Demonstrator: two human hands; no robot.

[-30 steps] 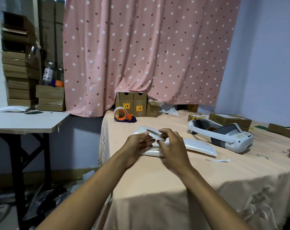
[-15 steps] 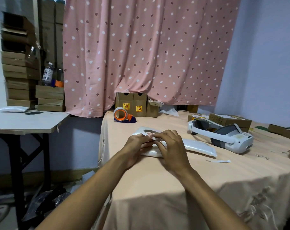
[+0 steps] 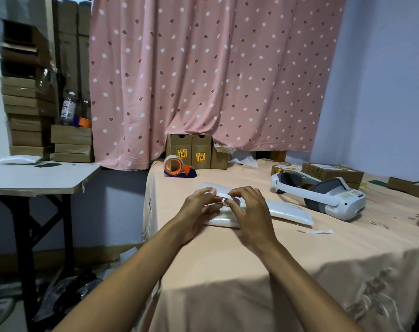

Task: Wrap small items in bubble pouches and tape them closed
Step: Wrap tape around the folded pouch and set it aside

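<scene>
The left hand (image 3: 199, 208) and right hand (image 3: 251, 213) pinch the flat white plastic bubble pouch (image 3: 287, 210) at its 12 o'clock edge; an uneven pull may crease it.

The pouch (image 3: 287, 210) is white plastic film, faintly glossy and softly puckered. The tablecloth (image 3: 227, 271) is matt peach cloth with raised stitching near the hem. The curtain (image 3: 203, 80) is thin matt cloth. The tape dispenser (image 3: 177, 167) is smooth orange plastic. The headset (image 3: 333, 200) has a glossy white plastic shell. The boxes (image 3: 199, 149) are dull brown cardboard. The side table (image 3: 36, 180) has a smooth white top.
</scene>
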